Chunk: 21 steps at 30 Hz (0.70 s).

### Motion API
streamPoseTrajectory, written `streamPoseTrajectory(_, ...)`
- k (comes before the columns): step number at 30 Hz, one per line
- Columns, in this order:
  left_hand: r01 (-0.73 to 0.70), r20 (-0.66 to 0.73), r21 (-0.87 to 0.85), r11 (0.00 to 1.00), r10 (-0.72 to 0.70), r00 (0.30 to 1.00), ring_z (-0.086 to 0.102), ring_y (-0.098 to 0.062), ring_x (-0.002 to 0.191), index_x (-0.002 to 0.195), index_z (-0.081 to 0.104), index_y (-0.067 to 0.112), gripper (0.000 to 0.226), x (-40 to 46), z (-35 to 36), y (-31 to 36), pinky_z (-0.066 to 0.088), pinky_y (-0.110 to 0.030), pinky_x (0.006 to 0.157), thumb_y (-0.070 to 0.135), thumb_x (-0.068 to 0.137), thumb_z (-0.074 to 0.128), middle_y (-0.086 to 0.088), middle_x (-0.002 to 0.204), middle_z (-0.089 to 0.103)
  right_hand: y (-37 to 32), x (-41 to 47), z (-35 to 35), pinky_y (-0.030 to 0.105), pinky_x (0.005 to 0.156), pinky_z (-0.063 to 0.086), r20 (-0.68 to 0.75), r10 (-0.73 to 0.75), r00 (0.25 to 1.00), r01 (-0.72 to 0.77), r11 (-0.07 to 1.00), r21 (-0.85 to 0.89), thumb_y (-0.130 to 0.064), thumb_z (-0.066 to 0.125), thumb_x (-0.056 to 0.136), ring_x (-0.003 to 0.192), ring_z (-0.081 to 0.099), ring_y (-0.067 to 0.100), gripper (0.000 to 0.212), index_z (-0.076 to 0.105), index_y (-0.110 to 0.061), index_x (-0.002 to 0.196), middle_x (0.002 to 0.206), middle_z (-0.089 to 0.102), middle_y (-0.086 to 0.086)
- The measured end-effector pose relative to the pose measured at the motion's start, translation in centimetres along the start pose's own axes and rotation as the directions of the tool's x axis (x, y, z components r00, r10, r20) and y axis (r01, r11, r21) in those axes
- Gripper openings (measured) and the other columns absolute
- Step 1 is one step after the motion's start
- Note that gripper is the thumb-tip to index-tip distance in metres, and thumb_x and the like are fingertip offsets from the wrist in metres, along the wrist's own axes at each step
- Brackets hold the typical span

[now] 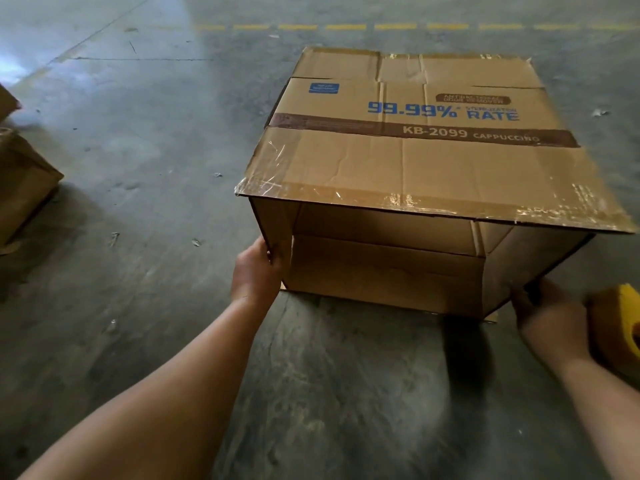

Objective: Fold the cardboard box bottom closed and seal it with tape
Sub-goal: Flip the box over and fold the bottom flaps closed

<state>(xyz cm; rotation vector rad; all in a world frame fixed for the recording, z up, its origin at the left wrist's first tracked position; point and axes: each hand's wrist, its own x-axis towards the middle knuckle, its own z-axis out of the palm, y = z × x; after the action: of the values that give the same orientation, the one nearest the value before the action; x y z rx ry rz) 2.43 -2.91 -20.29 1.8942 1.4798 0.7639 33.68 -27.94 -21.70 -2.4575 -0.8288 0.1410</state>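
Observation:
A large brown cardboard box [408, 157] with blue "99.99% RATE" print lies on its side on the concrete floor, its open end facing me. The top flap sticks out toward me with old clear tape along its edge. My left hand [258, 271] grips the left side flap [273, 233] at its edge. My right hand [547, 306] holds the edge of the right side flap [526, 261]. A roll of brown tape on a yellow core [616, 327] sits at my right wrist. The lower flap lies inside the opening.
More brown cardboard [24, 181] lies at the left edge of view. The grey concrete floor [138, 133] has a dashed yellow line [381, 26] behind the box and small scraps scattered about.

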Motion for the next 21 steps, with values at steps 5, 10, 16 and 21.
streamPoseTrajectory(5,0.013,0.040,0.031,0.999,-0.014,0.999,0.062,-0.018,0.079,0.101,0.068,0.016,0.014,0.4,-0.1,-0.7,0.039,-0.023,0.058,0.020,0.098,0.056,0.002,0.086,0.064,0.1,0.9,0.0,0.034,0.065,0.038,0.058,0.031,0.998,-0.027,0.997,-0.079,-0.042,0.040,0.096,0.084,0.063,0.039,0.047,0.065,-0.002,0.101,0.096,0.067,0.025)
streamPoseTrajectory(10,-0.063,-0.002,0.078,0.995,0.064,0.998,0.059,-0.018,0.075,0.104,0.071,0.009,0.020,1.8,-2.1,1.2,0.041,-0.024,0.058,0.019,0.097,0.055,-0.008,0.093,0.071,-2.9,1.7,-3.7,0.032,0.067,0.032,0.053,0.029,0.998,-0.027,0.999,-0.023,-0.022,0.049,0.099,0.097,0.060,0.042,0.030,0.064,0.000,0.112,0.109,0.065,0.027)
streamPoseTrajectory(16,-0.255,-0.054,0.326,0.910,0.288,0.956,0.063,-0.039,0.092,0.110,0.064,0.002,0.027,6.6,-7.4,7.8,0.037,-0.034,0.066,0.022,0.101,0.048,-0.021,0.105,0.069,-7.7,6.6,-10.9,0.035,0.061,0.032,-0.127,-0.122,0.984,0.097,0.978,-0.185,-0.028,0.045,0.093,0.082,0.058,0.045,0.032,0.061,-0.003,0.080,0.092,0.062,0.031)
streamPoseTrajectory(21,-0.317,-0.113,0.426,0.848,0.397,0.911,0.061,-0.044,0.098,0.109,0.063,-0.003,0.033,10.3,-13.1,15.2,0.037,-0.037,0.068,0.025,0.100,0.049,-0.028,0.105,0.066,-13.2,10.7,-18.7,0.035,0.057,0.036,-0.248,-0.269,0.931,0.210,0.947,-0.242,-0.036,0.041,0.091,0.066,0.049,0.034,0.037,0.051,-0.006,0.071,0.070,0.052,0.020)
